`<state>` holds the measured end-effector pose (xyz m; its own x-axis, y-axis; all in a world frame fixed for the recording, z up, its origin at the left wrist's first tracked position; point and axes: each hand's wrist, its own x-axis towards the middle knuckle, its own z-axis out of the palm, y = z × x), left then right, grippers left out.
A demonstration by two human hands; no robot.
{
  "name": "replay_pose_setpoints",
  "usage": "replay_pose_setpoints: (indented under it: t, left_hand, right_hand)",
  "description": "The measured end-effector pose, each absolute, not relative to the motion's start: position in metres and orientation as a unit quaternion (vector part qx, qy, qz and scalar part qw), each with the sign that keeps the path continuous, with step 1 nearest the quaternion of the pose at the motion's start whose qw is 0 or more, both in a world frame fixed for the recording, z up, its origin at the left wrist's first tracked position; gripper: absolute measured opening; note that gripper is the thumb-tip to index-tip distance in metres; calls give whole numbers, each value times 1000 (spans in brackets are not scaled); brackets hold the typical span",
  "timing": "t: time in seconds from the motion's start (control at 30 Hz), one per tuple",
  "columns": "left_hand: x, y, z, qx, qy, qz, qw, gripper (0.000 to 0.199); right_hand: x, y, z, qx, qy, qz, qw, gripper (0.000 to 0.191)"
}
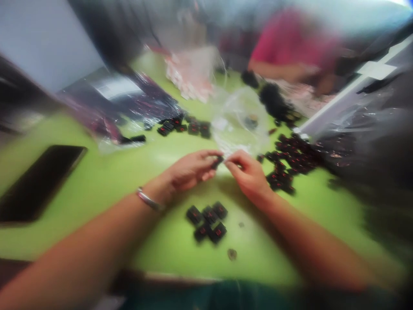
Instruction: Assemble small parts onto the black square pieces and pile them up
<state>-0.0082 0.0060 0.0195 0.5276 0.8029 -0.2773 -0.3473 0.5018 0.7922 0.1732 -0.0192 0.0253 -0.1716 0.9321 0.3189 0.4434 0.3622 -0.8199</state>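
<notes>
Tabletop (267, 258), green — co-worker (284, 47) beyond — black part (218, 161) in left hand (192, 168), right hand's (250, 175) grip unclear.

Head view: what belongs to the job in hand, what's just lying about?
Likely the job:
small dark piece in the left hand
five black blocks, near side
heap of black blocks, right
clear bag

Likely lying about:
dark flat slab, left
small brownish bit

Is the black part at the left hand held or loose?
Held: the black part is pinched in the left hand, digits above and below it.
</notes>
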Motion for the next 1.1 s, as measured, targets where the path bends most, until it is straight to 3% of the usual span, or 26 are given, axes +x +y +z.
replay_pose_setpoints:
  t: [0.27,1.1]
  left_hand:
    - [-2,2,19,343,314,344,816,27]
    - [-1,3,15,351,303,334,821,27]
  right_hand:
    - [170,-23,25,-487,-661,366,439,11]
    - [170,-23,21,-486,-666,358,438,11]
